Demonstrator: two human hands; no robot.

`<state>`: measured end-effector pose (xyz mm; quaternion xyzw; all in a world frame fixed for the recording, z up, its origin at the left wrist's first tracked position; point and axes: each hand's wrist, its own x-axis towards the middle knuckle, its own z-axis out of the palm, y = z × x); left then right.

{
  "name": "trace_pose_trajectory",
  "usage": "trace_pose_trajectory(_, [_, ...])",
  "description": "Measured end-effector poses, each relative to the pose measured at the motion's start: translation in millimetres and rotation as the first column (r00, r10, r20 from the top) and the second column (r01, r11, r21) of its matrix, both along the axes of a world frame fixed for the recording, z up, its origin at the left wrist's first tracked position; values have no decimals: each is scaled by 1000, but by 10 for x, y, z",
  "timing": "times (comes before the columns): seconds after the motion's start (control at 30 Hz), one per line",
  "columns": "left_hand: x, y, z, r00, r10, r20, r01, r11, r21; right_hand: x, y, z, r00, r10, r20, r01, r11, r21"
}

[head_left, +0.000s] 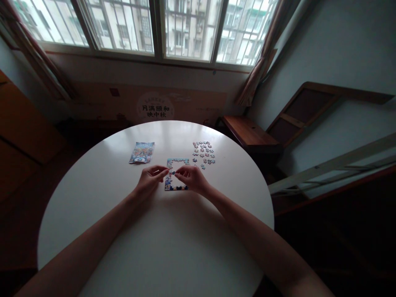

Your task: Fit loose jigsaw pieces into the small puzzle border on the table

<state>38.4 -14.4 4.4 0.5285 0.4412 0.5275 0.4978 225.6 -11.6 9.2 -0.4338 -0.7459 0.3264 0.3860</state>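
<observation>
A partly joined jigsaw puzzle [177,188] lies on the round white table, its border put together around a bare middle. Over its inner left side, my right hand [192,178] pinches a small dark puzzle piece [173,173] between thumb and fingertips. From the left, my left hand [152,175] reaches to the puzzle's left edge with thumb and fingers closed together. Whatever its fingertips may hold is too small to make out. Several loose puzzle pieces [204,150] are spread in rough rows beyond my right hand.
A colourful printed packet [142,152] lies on the white table [173,247], beyond my left hand. A wooden bench [247,130] stands past the table's right rear edge. Barred windows and a printed banner [198,101] are at the back.
</observation>
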Motion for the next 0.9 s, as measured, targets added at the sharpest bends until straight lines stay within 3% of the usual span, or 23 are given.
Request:
trace_pose_trajectory(0.37, [-18,17,-34,998,-38,-51,39,999,21,16,32,8,997,-82,-10,82,997,4])
trace_pose_trajectory(0.9, [-2,45,-54,997,-39,-60,43,997,68,11,35,37,998,-57,-34,57,998,-23])
